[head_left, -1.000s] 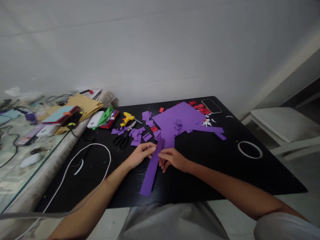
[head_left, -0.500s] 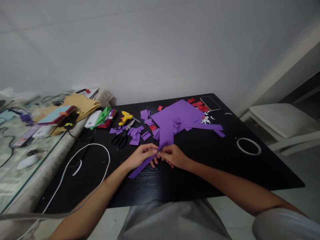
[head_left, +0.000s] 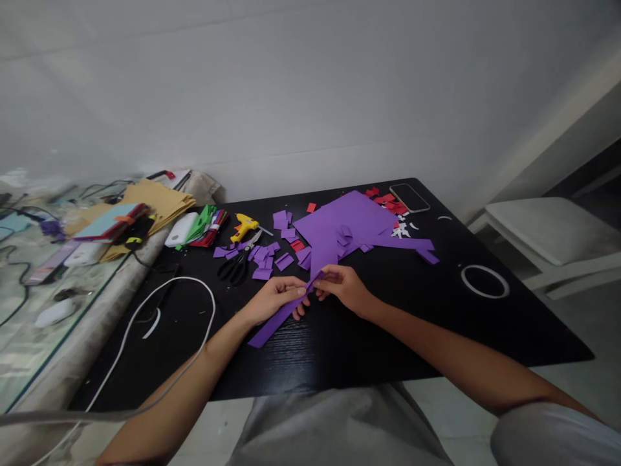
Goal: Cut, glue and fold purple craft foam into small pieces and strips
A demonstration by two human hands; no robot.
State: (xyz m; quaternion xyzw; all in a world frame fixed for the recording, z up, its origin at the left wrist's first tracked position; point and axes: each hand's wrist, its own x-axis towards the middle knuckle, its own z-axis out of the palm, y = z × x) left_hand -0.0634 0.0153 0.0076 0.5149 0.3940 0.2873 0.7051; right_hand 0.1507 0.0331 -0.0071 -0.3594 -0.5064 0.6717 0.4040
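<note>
A long purple paper strip point(head_left: 277, 323) slants across the near part of the table, held between both hands. My left hand point(head_left: 279, 299) is closed on its middle, thumb on top. Higher up, my right hand point(head_left: 343, 289) pinches the strip's far end between thumb and fingers. Just beyond the hands lies a wider purple paper piece point(head_left: 324, 249), which overlaps a large purple sheet point(head_left: 354, 210). Small cut purple pieces point(head_left: 264, 262) are scattered to the left of it, beside black-handled scissors point(head_left: 233, 270) and a yellow glue gun point(head_left: 244, 227).
On the black table point(head_left: 388, 336) lie a phone point(head_left: 409, 198), red scraps point(head_left: 394, 204), white scraps point(head_left: 402, 230) and a white ring point(head_left: 484, 281). A white cable point(head_left: 213, 304) loops at the left, near a glass-topped surface point(head_left: 29, 349) with envelopes. A white chair point(head_left: 548, 233) stands right.
My right hand has moved slightly up and away along the strip, and its fingers have shifted on the far end. The left hand keeps its hold, almost unmoved.
</note>
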